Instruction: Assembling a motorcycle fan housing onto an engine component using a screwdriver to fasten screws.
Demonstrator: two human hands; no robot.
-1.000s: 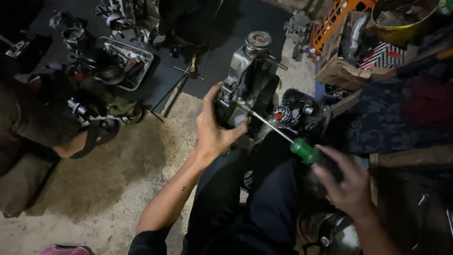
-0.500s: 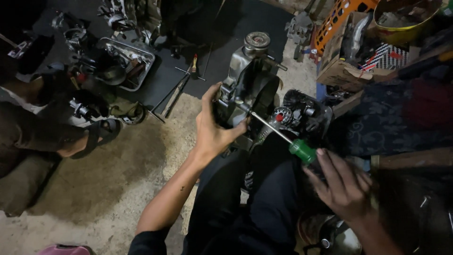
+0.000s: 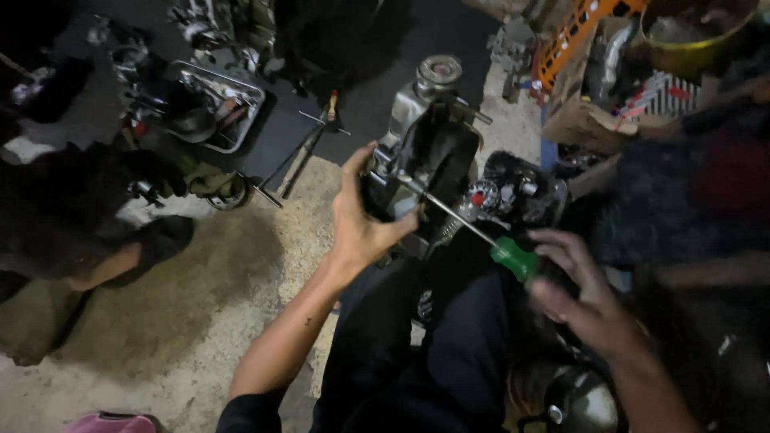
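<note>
A rough, sandy concrete floor (image 3: 200, 321) is seen under dim light, with a dark mat (image 3: 377, 88) spread across the upper part of the scene. On that mat a shallow metal tray (image 3: 212, 104) of small parts is set, and a thin long-shafted tool (image 3: 309, 148) is laid just beside it. At upper right an orange slotted crate (image 3: 577, 32) is propped, a brown cardboard box (image 3: 589, 120) is placed below it, and a small red-and-white striped packet (image 3: 670, 92) is tucked next to the box; a yellowish round tub (image 3: 694, 36) is stood at the corner. The grey metal engine casing (image 3: 425, 152) is held upright near the centre, gripped along its lower left edge by the left hand (image 3: 361, 216), thumb and fingers clenched around it. A green-handled screwdriver (image 3: 513, 258) is pointed into the casing, its shaft angled up and left. The right hand (image 3: 585, 297) is blurred, fingers spread at the handle's end, so whether the handle is grasped cannot be told. A dark engine part (image 3: 513, 188) with a red spot is lodged just behind the shaft. At far left another person's arm (image 3: 104, 269) is rested low near the floor.
</note>
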